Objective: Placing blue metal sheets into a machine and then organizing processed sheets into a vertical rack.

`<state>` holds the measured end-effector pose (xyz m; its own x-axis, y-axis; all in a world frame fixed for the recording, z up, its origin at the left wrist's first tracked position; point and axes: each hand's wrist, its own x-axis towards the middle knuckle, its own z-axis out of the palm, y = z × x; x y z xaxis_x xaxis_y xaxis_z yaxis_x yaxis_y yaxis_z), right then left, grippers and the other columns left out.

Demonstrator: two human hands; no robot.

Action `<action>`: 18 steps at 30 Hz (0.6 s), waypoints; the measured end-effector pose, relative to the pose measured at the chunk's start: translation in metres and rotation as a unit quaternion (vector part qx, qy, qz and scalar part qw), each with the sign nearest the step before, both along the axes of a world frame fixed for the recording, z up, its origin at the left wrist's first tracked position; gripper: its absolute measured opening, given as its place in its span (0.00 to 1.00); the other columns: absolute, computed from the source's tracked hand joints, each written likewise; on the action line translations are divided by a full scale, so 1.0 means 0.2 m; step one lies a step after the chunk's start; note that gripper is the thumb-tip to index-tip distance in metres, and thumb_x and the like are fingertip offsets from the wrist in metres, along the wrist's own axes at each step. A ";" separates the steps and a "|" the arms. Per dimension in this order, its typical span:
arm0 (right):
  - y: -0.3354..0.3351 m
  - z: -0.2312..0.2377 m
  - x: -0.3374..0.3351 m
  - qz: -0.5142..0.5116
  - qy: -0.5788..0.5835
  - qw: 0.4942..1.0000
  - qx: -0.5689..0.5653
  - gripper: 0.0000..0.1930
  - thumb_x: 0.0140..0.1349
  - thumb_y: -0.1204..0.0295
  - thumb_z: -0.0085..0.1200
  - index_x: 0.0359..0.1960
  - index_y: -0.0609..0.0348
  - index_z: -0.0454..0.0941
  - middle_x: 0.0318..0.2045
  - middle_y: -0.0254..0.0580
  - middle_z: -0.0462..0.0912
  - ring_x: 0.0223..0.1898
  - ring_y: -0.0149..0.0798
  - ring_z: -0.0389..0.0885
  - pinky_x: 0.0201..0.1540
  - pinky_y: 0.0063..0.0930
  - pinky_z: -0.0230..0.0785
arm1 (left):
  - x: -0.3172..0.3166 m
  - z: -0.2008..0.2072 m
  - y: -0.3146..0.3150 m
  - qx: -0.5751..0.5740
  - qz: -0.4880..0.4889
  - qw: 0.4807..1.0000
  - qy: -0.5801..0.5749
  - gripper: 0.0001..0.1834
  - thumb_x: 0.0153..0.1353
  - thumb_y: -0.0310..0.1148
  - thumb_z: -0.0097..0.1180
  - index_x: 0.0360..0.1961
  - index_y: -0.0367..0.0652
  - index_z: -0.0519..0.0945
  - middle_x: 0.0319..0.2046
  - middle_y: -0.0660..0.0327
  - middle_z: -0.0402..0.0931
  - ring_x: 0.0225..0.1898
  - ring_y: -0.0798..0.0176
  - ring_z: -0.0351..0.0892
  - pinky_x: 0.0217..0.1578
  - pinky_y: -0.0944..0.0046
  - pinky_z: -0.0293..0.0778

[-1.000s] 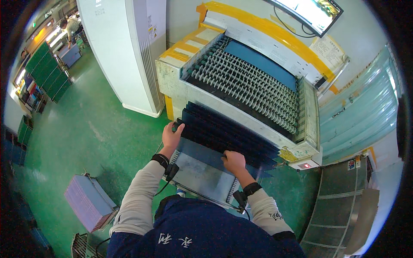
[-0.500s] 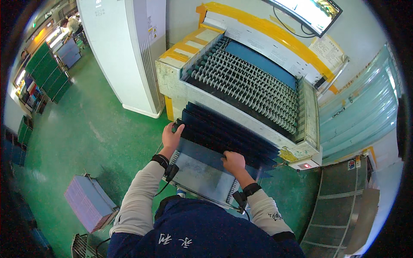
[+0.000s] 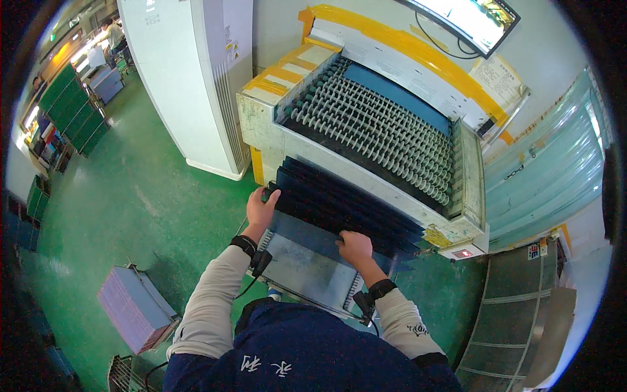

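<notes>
Several thin dark blue panels [image 3: 339, 206] lean close together in a metal rack [image 3: 307, 261] in front of me. My left hand [image 3: 261, 208] is closed on the left corner of the nearest panel, its thumb and fingers at the edge. Farther right, my right hand [image 3: 356, 248] is closed at the upper edge of that same panel, fingers curled and partly hidden. Toothed strips [image 3: 351, 293] line the rack's sides. Just beyond the panels stands a roller conveyor machine [image 3: 372, 137], its rows of pale wheels showing and a blue panel [image 3: 392, 98] at its far end.
A white upright cabinet [image 3: 170, 78] stands beyond my left hand. On the green floor at left sits a stack of pinkish boards [image 3: 130, 310]. A monitor [image 3: 464, 23] hangs above the machine; plastic curtains [image 3: 555, 163] and a grey rack [image 3: 506, 313] are at right. Another person [image 3: 114, 36] is far off.
Both my hands and the panels have hardly moved. At the far upper left, the other person stands more upright, with a pale sheet in front of them.
</notes>
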<state>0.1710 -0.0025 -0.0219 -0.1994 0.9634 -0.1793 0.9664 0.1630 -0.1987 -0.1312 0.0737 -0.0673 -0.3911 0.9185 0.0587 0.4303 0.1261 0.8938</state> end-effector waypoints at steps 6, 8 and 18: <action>0.00 0.01 0.00 -0.009 -0.010 1.000 -0.013 0.13 0.57 0.59 0.58 0.36 0.53 0.81 0.36 0.48 0.85 0.41 0.53 0.84 0.43 0.48 0.76 | 0.00 0.01 0.00 -0.001 -0.003 1.000 -0.003 0.33 0.56 0.54 0.66 0.50 0.35 0.80 0.45 0.49 0.80 0.48 0.49 0.79 0.49 0.56 0.73; 0.00 0.00 0.00 -0.009 -0.010 1.000 -0.006 0.13 0.57 0.59 0.58 0.36 0.53 0.81 0.35 0.48 0.85 0.41 0.53 0.84 0.43 0.48 0.76 | 0.01 0.02 0.00 -0.010 -0.004 1.000 -0.003 0.33 0.56 0.55 0.66 0.50 0.35 0.80 0.45 0.49 0.80 0.49 0.49 0.79 0.49 0.56 0.73; 0.01 -0.02 0.01 -0.001 0.002 1.000 0.012 0.12 0.56 0.60 0.59 0.34 0.54 0.80 0.34 0.47 0.85 0.39 0.54 0.84 0.42 0.49 0.77 | 0.00 -0.04 0.02 0.036 0.007 0.999 0.028 0.28 0.58 0.49 0.66 0.47 0.34 0.81 0.40 0.52 0.82 0.39 0.57 0.82 0.40 0.61 0.76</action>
<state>0.1721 -0.0010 -0.0257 -0.1982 0.9679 -0.1548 0.9659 0.1660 -0.1987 -0.1316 0.0781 -0.0763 -0.3979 0.9055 0.1473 0.4785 0.0678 0.8755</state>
